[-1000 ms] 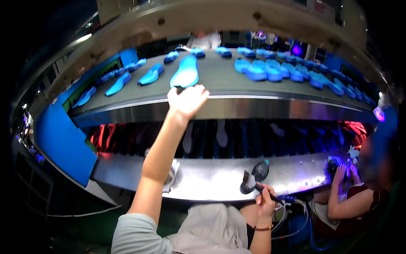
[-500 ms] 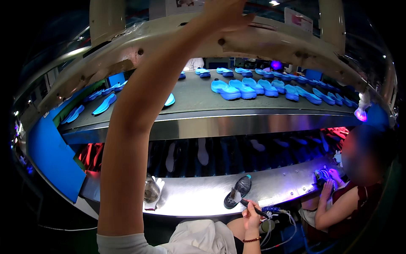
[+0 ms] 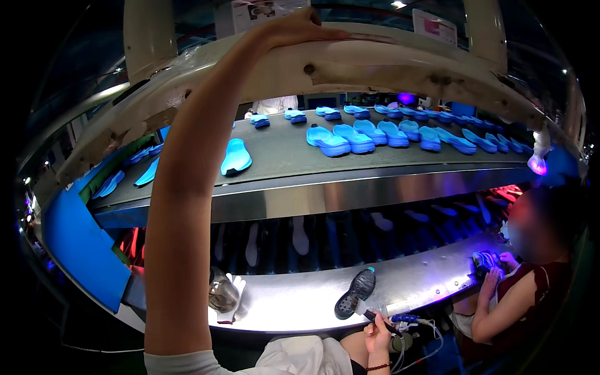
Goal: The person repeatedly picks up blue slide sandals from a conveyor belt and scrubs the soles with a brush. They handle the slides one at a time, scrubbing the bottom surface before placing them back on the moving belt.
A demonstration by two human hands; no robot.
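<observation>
My right hand [image 3: 377,335] grips the dark handle of a brush [image 3: 360,306] near the bench's front edge. Its pale bristles touch the near end of a black shoe sole [image 3: 362,284], which lies on the shiny metal bench and has small round holes at that end. High above, my left arm reaches up across the upper conveyor. At the top, my left hand [image 3: 303,28] rests on a pale overhead beam [image 3: 387,69] with at least one finger stretched out to the right; nothing shows in its grasp.
Blue shoe soles [image 3: 328,140] lie in rows on the upper conveyor [image 3: 275,150]. Dark shoe parts sit on the lower level. A metal pot [image 3: 220,292] and a white glove [image 3: 232,303] stand left on the bench. A co-worker [image 3: 522,300] handles a shoe at right.
My left hand has come down onto the beam and shifted left. The brush has moved toward the sole's near end. A blue sole shows more fully beside my left arm.
</observation>
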